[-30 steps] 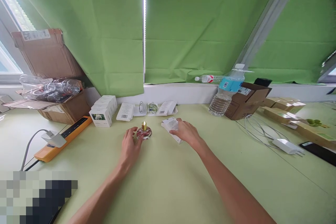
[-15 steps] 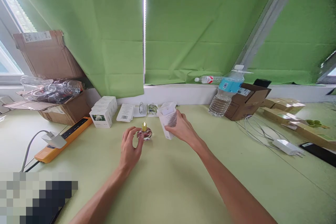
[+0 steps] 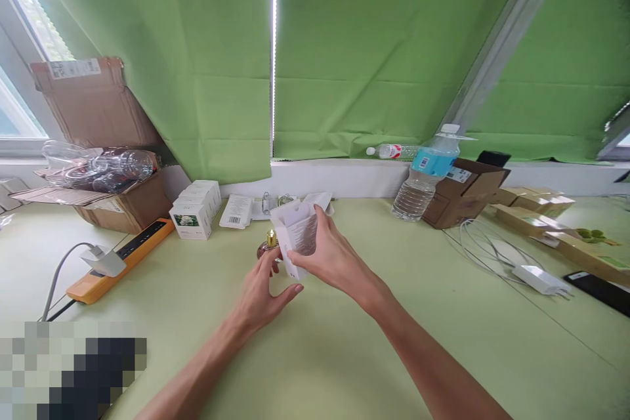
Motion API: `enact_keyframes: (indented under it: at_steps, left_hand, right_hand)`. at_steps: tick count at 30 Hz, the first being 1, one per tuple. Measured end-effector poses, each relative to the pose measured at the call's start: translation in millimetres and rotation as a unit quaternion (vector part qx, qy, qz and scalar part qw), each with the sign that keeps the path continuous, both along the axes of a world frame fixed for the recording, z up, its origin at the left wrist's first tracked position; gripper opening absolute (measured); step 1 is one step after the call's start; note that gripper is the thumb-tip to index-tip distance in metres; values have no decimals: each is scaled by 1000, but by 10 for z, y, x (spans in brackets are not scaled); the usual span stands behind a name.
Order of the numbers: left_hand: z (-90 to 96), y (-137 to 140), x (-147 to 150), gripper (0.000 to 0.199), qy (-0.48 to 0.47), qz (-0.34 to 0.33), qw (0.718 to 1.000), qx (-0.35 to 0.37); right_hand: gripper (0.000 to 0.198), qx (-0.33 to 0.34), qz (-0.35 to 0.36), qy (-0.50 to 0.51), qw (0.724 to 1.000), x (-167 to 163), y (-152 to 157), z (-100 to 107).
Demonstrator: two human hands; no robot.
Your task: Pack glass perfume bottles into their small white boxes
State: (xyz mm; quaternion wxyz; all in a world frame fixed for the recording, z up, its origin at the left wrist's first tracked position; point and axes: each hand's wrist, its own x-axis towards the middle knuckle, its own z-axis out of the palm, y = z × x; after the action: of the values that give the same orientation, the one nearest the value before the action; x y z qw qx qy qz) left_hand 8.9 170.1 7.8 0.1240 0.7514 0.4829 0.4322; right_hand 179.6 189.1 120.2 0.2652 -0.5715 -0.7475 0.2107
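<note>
My right hand (image 3: 339, 254) grips an open-topped white carton (image 3: 284, 231) with grey print on one side, tilted a little above the table. Below and left of it, my left hand (image 3: 256, 295) has its thumb spread away from its fingers. Those fingertips are at the carton's lower left side; whether they touch it I cannot tell. Just behind them stands a small round glass perfume bottle (image 3: 271, 237) with a gold neck, partly covered by the carton and fingers. Farther back lie a clear cap-like piece (image 3: 266, 202) and a flat white carton with a barcode (image 3: 237, 211).
White boxes with a flower picture (image 3: 193, 220) stand in a row at the left, near an orange power strip (image 3: 98, 283) and a cardboard box (image 3: 132, 205). At the right are a large water bottle (image 3: 418, 187), a brown box (image 3: 455, 200), a charger (image 3: 539, 279) and a phone (image 3: 598, 292).
My right hand has brought the white carton left and nearer to me, in front of the perfume bottle. My left hand has let go of the bottle and moved right, its thumb opening.
</note>
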Motion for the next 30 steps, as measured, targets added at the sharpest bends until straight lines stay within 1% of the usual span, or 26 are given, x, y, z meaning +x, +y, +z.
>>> enact_keyframes:
  at_steps: [4, 7, 10, 12, 14, 17, 22, 26, 30]
  left_hand:
    - [-7, -24, 31, 39, -17, -7, 1000, -25]
    - [-11, -21, 35, 32, -42, -3, 999, -30]
    - [-1, -4, 20, 30, -65, -18, 997, -26]
    - [12, 8, 7, 30, -74, -30, 997, -23]
    - [21, 19, -1, 31, -74, -35, 996, -20]
    - [16, 32, -7, 32, -71, -36, 996, -25]
    - [-14, 52, -13, 23, -90, -10, 994, -67]
    - [-6, 55, -13, 27, -113, -6, 990, -79]
    - [15, 41, -5, 32, -144, -18, 987, -72]
  right_hand:
    - [91, 0, 22, 3, 1000, -43, -74, -13]
    - [87, 7, 42, 3, 999, -39, -79, -26]
    - [77, 15, 41, 3, 999, -5, -47, -14]
    - [65, 9, 38, 5, 999, 31, -20, 14]
    - [59, 2, 41, 14, 999, 71, 3, 51]
    - [61, -9, 55, 33, 998, 127, 31, 91]
    - [61, -38, 82, 20, 996, 185, 50, 65]
    - [58, -19, 87, -29, 996, 192, 26, 38]
    - [46, -3, 91, -30, 995, 163, 0, 62]
